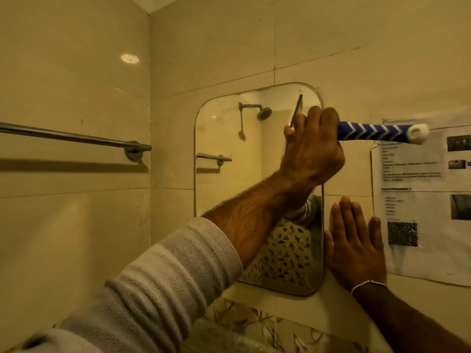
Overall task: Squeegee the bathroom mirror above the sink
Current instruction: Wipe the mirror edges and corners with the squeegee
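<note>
Reaching across from the left, the left hand (312,146) grips the squeegee (377,132) by its blue handle, blade near the mirror (229,179) top; the right hand (355,240) rests flat on the wall beside it. Most glass probably remains unwiped.

Left hand (312,146) grips the squeegee (377,132) handle, blade edge against the mirror (229,128) near its top right corner. Right hand (355,240) flat on the wall tile (344,72), just beside the mirror's right edge, next to a taped paper sheet (420,189). Towel bar (71,136) on left wall.
</note>
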Motion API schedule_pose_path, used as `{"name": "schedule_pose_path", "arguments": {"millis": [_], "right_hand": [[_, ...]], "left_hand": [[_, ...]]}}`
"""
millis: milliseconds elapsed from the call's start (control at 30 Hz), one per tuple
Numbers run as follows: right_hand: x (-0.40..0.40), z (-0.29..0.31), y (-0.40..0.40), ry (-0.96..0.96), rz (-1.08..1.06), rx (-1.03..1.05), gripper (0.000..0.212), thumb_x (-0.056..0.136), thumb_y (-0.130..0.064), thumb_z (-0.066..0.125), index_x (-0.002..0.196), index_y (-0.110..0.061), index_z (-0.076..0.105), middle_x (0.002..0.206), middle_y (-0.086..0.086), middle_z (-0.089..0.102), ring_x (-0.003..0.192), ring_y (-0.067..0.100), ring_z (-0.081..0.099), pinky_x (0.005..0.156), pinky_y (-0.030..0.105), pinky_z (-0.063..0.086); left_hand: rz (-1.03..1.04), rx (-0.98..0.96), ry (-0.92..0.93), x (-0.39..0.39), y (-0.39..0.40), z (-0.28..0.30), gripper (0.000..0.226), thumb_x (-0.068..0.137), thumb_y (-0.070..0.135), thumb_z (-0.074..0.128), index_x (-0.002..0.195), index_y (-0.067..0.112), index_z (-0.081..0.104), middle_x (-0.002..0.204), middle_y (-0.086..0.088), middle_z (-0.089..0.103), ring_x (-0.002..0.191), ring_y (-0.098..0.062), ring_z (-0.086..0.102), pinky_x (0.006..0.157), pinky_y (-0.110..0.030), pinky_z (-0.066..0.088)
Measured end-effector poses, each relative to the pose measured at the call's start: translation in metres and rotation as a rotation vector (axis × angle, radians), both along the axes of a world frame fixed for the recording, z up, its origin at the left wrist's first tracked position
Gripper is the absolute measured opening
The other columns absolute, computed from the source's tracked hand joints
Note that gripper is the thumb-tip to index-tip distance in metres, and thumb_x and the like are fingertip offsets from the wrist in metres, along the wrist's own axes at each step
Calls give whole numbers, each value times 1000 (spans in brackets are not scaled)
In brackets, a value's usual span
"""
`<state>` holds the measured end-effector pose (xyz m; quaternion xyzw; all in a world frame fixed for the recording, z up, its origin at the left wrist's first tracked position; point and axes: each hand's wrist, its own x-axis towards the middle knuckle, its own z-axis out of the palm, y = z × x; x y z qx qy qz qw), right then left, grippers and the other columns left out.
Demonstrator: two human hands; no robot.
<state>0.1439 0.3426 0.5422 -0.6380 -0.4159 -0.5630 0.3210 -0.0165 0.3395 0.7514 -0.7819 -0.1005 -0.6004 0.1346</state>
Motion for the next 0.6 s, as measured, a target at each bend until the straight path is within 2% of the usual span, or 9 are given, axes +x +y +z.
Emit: {"name": "schedule_pose_path", "arguments": {"millis": [133, 267, 600], "right_hand": [[0, 0, 0, -17, 8, 9, 69, 102, -38, 33, 163, -8, 18, 173, 13, 12, 161, 28, 8, 129, 51, -1], [1, 0, 2, -32, 2, 23, 70, 101, -37, 33, 163, -9, 17, 173, 12, 11, 161, 26, 4, 129, 51, -1], [3, -1, 2, -56, 10, 52, 67, 103, -36, 36, 161, -5, 25, 171, 15, 19, 161, 26, 8, 129, 53, 4]], "left_hand": [[-79, 25, -25, 12, -12, -6, 28, 83, 16, 56, 109, 10, 50, 107, -9, 51, 90, -14, 33, 86, -44, 43], [-90, 39, -47, 11, -13, -10, 28, 81, 14, 57, 108, 9, 51, 105, -10, 52, 88, -16, 34, 84, -43, 43], [-45, 39, 4, 19, -21, -15, 30, 84, 20, 58, 111, 11, 50, 109, -8, 51, 97, -21, 42, 91, -49, 42]]}}
